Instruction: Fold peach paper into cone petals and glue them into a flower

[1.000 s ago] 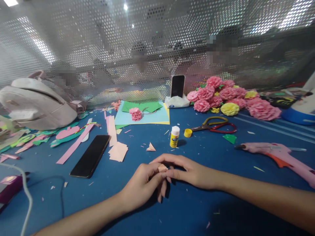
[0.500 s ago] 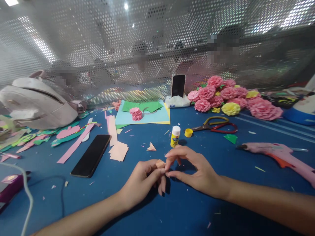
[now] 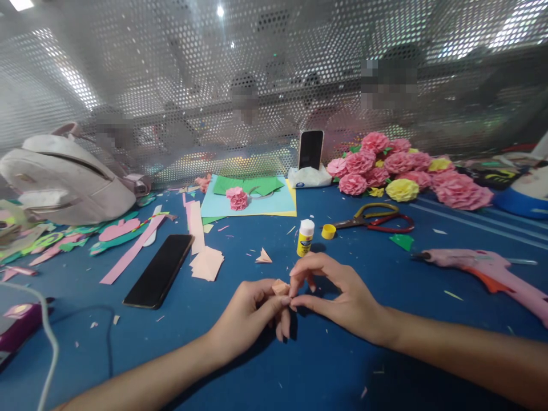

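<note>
Between the fingertips of my left hand [image 3: 252,311] is a small folded piece of peach paper [image 3: 280,286]. My right hand [image 3: 338,288] meets it from the other side, its thumb and index finger closed at the paper's edge; the exact contact is partly hidden by the fingers. Just beyond my right hand stands an uncapped yellow glue stick [image 3: 305,238], with its yellow cap [image 3: 328,231] lying beside it. A folded peach paper piece [image 3: 264,256] rests on the table past my left hand. Farther left lies a stack of peach paper squares [image 3: 206,264].
A black phone [image 3: 158,271] and pink paper strips [image 3: 132,250] lie to the left. Scissors [image 3: 372,218] and a pink glue gun [image 3: 479,268] are on the right. Behind them sit pink paper flowers [image 3: 398,162]. A propped phone [image 3: 310,149] stands at the back, a backpack [image 3: 68,180] far left.
The peach paper between my fingers has tilted slightly and shows a bit more of its surface. My right fingertips have shifted a little; everything else stays put.
</note>
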A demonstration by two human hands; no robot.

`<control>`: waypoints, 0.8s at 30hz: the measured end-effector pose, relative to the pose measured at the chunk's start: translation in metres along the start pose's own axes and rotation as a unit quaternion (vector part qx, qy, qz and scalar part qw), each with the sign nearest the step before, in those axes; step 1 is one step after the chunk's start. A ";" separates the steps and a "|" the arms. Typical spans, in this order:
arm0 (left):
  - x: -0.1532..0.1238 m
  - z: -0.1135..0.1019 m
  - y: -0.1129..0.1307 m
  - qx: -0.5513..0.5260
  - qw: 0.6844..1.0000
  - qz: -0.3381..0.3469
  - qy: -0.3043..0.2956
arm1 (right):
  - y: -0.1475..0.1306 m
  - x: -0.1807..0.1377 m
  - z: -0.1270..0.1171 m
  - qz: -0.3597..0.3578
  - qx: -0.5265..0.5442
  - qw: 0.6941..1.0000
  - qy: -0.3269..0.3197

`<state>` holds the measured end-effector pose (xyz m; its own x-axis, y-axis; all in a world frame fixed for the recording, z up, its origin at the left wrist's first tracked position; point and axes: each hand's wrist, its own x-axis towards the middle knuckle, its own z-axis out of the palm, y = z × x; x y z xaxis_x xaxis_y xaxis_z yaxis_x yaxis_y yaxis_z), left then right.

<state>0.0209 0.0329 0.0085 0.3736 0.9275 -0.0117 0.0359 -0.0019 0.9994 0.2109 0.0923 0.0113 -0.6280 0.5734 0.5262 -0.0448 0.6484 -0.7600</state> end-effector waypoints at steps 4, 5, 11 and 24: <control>0.000 0.001 0.000 0.010 1.000 0.001 0.002 | -0.003 0.002 0.000 0.042 0.034 0.999 0.000; -0.001 0.001 -0.001 0.015 1.000 0.006 0.004 | -0.003 0.003 0.001 0.057 0.045 0.997 -0.001; -0.006 0.001 0.001 0.125 0.987 0.087 0.055 | -0.008 0.004 0.003 0.124 0.097 0.988 0.002; -0.008 -0.006 -0.006 0.282 0.940 0.179 0.074 | -0.011 0.002 0.007 0.152 0.069 0.986 0.009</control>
<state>0.0125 0.0273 0.0032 0.3243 0.8711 0.3688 0.4329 -0.4833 0.7609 0.2049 0.0826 0.0180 -0.6143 0.7407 0.2718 0.0380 0.3719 -0.9275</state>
